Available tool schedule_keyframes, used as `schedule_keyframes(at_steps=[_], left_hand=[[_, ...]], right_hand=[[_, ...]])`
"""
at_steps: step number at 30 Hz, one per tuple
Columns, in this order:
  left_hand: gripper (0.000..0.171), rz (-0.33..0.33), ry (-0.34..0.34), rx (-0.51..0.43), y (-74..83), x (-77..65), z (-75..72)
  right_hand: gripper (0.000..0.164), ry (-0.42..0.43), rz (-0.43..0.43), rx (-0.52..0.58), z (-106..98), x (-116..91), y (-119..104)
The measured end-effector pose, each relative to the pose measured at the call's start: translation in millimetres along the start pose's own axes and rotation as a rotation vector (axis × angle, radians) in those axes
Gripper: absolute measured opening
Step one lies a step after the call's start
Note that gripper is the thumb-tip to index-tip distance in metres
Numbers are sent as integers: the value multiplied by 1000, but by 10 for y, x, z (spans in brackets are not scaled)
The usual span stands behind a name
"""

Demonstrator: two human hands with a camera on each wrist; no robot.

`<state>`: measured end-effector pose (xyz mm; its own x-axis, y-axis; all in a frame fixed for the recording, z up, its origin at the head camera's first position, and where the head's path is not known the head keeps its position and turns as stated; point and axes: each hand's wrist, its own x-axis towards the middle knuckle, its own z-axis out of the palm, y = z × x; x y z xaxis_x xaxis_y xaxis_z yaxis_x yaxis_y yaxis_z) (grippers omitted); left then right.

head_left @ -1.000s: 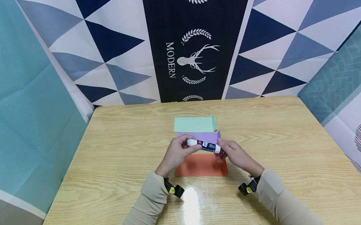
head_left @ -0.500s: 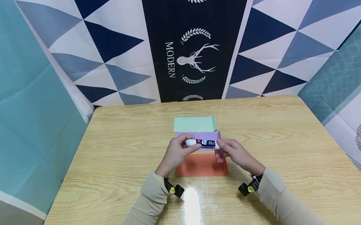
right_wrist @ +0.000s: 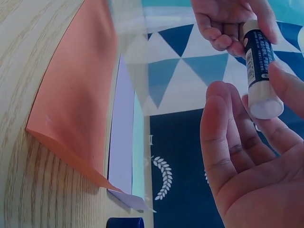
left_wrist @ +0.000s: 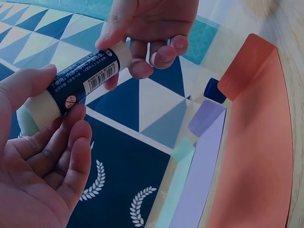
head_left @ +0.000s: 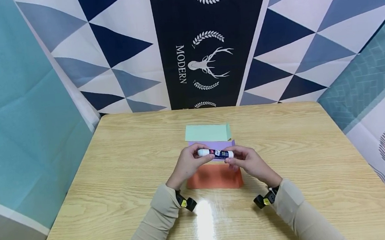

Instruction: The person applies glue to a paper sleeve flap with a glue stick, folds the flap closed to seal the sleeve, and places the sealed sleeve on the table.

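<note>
A glue stick point(head_left: 218, 153) with a dark blue label and white ends lies crosswise between both hands, above the folded papers. My left hand point(head_left: 187, 165) holds its left part between thumb and fingers, close to the pale glue tip point(left_wrist: 28, 122). At the other end, my right hand point(head_left: 251, 163) pinches the white base point(right_wrist: 266, 102) between thumb and index finger; its other fingers are loosely bent. Below the hands lies a folded orange paper point(head_left: 214, 177). A purple folded paper point(head_left: 228, 144) behind it is partly hidden by the hands and glue stick.
A mint green folded paper point(head_left: 207, 132) lies farthest back in the row. A dark blue cap point(left_wrist: 215, 90) stands on the wooden table point(head_left: 128, 150) beside the papers' right ends. A patterned cloth point(head_left: 128, 44) hangs behind the table.
The glue stick's right end has risen a little, so it lies nearer level. My right thumb and fingers have shifted their grip on the base. My left hand has barely moved.
</note>
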<state>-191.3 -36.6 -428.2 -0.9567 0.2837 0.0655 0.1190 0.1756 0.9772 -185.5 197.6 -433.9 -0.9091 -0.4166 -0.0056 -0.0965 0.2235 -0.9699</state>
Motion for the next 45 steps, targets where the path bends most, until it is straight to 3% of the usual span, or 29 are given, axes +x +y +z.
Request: schedule_keyframes(at_steps=[24,38,45], left_hand=[[25,-20,-50,15,-37,-19,3],[26,13,-130,83,-112,-4,48],[27,20,-172,115,-119,-7,74]], right_hand=[[35,29,-6,-46,-26,-23,-30],[35,61,-87,-12,-6,26,-159],[26,51,-107,-36,49,40,-210]])
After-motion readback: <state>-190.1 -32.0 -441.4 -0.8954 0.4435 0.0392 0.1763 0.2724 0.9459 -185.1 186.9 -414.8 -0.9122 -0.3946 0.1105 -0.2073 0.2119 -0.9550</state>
